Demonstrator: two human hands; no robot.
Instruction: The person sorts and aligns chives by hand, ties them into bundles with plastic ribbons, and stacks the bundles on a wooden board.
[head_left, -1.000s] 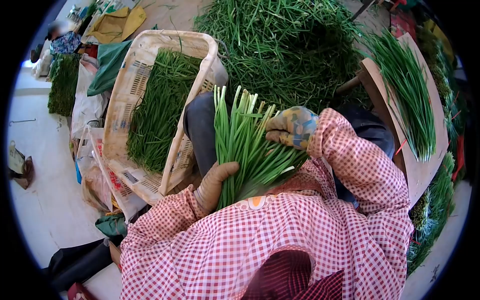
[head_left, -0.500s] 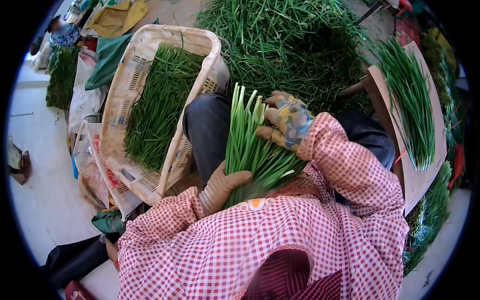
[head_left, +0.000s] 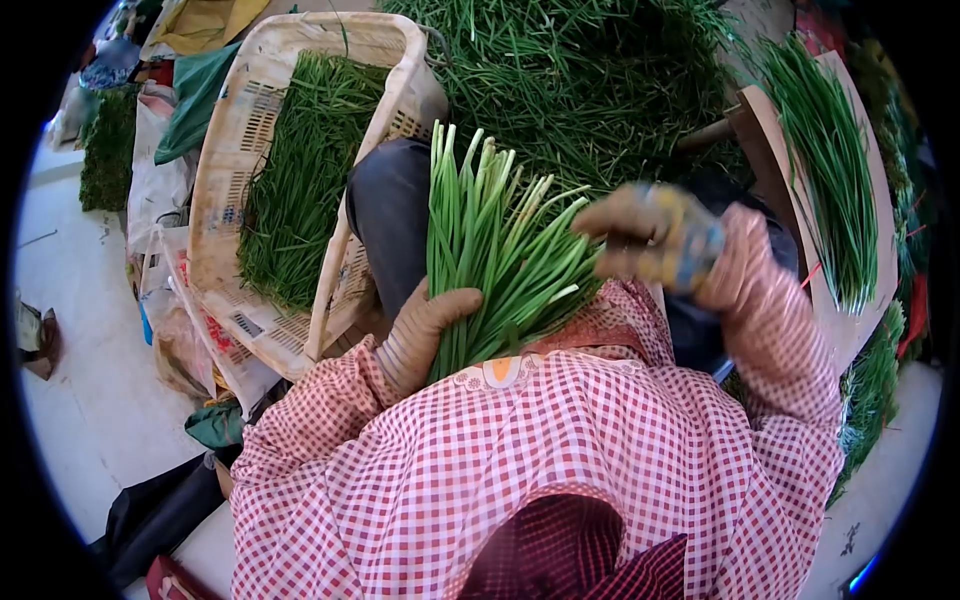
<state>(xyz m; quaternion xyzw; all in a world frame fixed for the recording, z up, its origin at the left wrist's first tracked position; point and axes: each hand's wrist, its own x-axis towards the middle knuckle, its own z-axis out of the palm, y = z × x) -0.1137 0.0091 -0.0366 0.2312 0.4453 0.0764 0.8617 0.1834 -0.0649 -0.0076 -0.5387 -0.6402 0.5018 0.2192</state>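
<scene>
My left hand (head_left: pixel 428 325), in a brown glove with a ribbed cuff, is closed around a bunch of green chives (head_left: pixel 475 250) at my lap. The pale cut ends point up and away from me, and several stalks fan out to the right. To the right of the bunch is my right hand (head_left: pixel 650 238), in a brown glove with a patterned back. It is blurred by motion; a gap shows between its thumb and fingers, and nothing is visible in it. The lower part of the bunch is hidden by my left hand and my checked smock.
A worn plastic basket (head_left: pixel 215 195) with chives inside stands at my left knee. A large heap of chives (head_left: pixel 580 100) lies in front. On my right, a tied bunch of chives (head_left: pixel 835 180) rests on a cardboard sheet (head_left: pixel 885 225). Bags (head_left: pixel 160 165) lie beyond the basket.
My right hand has come off the stalks and moved right and slightly down. The stalk ends on the right now spread outward. My left hand keeps its hold; the view has tilted down a little.
</scene>
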